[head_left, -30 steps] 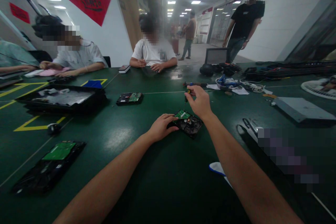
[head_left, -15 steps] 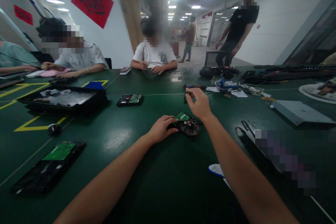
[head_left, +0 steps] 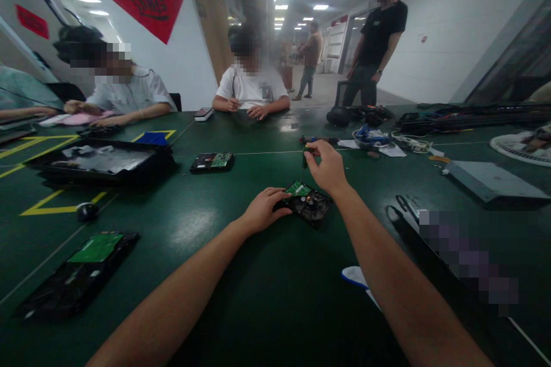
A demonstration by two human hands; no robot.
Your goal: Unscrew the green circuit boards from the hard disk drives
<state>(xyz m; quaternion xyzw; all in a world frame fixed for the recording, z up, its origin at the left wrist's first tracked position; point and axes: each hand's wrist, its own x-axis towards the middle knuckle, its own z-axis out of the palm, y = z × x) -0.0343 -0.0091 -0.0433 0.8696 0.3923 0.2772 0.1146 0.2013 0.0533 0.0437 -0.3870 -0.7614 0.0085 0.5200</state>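
Observation:
A black hard drive (head_left: 316, 210) with a green circuit board (head_left: 298, 188) lies on the dark green table in front of me. My left hand (head_left: 267, 210) grips its left edge between thumb and fingers. Above the board, my right hand (head_left: 326, 166) pinches a screwdriver (head_left: 305, 157), held upright with its thin shaft reaching down to the board. The tip is too small to make out. Farther back to the left rests another hard drive (head_left: 212, 162), and a third hard drive (head_left: 80, 272) is at the near left.
A black tray (head_left: 99, 160) stands at the left, near a small black round object (head_left: 87, 211). On the right are a grey metal box (head_left: 495, 182), a bowl of blue items (head_left: 370, 139) and cables (head_left: 411, 144). Two people sit across the table; another person stands behind.
My view has shifted slightly. Both hands keep their places on the hard drive and screwdriver. The standing person in black has moved left.

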